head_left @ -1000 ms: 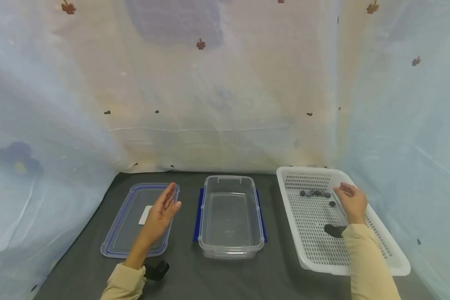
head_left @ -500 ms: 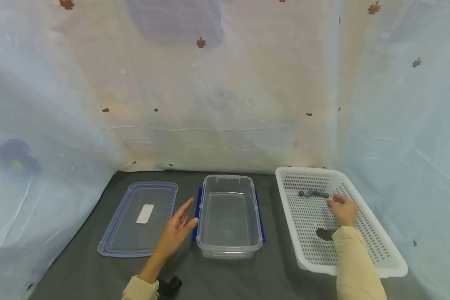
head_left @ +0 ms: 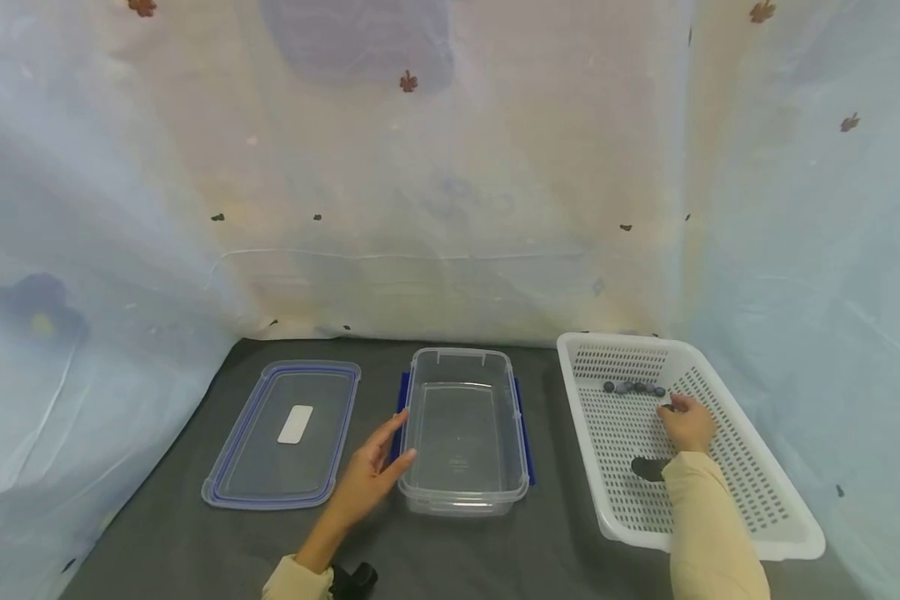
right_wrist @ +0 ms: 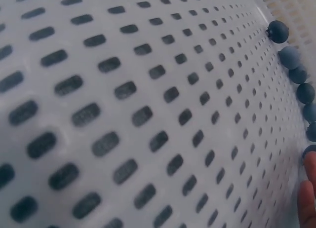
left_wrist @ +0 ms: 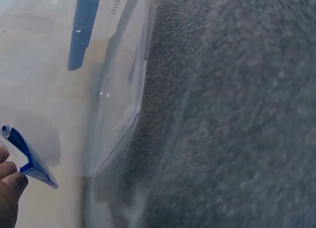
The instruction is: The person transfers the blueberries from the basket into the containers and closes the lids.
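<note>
In the head view my right hand [head_left: 688,427] reaches into a white perforated basket [head_left: 596,492], thumb and fingers pinching a dark blueberry [head_left: 669,407]. Beyond them, several blueberries [head_left: 628,387] lie in a row along the basket's far end. The right wrist view has the row of blueberries [right_wrist: 305,93] at its right edge, with fingertips [right_wrist: 310,171] just below. My left hand [head_left: 363,479] is at the left side of a clear plastic container [head_left: 461,504], fingers extended and thumb spread. In the left wrist view its fingertips are right at a blue latch [left_wrist: 30,161].
A clear lid [head_left: 240,475] with a blue seal and a white label [head_left: 295,424] lies flat on the dark cloth [head_left: 540,550] at left. Blue latches [head_left: 523,429] flank the container. A pale patterned curtain [head_left: 450,183] encloses the back and sides.
My left hand has moved right and nearer, from over the lid to the container's left side. My right hand has lowered into the basket and closed its fingertips on a single blueberry.
</note>
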Action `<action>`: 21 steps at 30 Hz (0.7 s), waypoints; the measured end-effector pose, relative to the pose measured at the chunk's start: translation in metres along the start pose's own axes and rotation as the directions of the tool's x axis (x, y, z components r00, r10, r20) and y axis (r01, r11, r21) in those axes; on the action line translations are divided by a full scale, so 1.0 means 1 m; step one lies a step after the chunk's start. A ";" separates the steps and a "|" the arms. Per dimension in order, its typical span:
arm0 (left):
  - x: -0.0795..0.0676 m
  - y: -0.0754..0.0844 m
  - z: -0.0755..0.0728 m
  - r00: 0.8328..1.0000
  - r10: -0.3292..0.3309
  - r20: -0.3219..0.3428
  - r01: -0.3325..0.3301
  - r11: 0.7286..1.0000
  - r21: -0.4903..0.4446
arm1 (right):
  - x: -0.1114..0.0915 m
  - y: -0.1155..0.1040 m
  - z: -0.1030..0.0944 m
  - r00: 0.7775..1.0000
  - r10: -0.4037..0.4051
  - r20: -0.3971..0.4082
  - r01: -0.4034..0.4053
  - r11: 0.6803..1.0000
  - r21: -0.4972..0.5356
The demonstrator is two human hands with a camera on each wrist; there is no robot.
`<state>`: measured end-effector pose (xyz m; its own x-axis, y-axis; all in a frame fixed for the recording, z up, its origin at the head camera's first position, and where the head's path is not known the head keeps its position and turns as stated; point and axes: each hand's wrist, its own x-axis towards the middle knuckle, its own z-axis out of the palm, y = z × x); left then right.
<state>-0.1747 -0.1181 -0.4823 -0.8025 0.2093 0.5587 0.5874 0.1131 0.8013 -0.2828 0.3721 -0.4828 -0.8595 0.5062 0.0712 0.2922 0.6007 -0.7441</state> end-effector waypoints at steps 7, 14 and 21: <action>-0.003 -0.004 0.005 0.999 -0.036 -0.023 0.038 0.993 0.108 | 0.002 -0.003 0.001 1.000 -0.016 0.001 0.016 1.000 0.011; -0.005 -0.005 0.011 0.995 -0.100 -0.022 0.102 0.973 0.206 | 0.002 -0.001 0.006 0.998 -0.070 0.000 0.069 0.994 -0.088; -0.007 -0.004 0.014 0.990 -0.143 -0.018 0.144 0.973 0.181 | 0.000 0.000 0.010 1.000 -0.008 -0.020 0.006 0.998 -0.057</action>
<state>-0.1696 -0.1062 -0.4922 -0.8802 0.1730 0.4420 0.4746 0.3157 0.8216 -0.2872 0.3662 -0.4891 -0.8532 0.5139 0.0899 0.3102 0.6383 -0.7045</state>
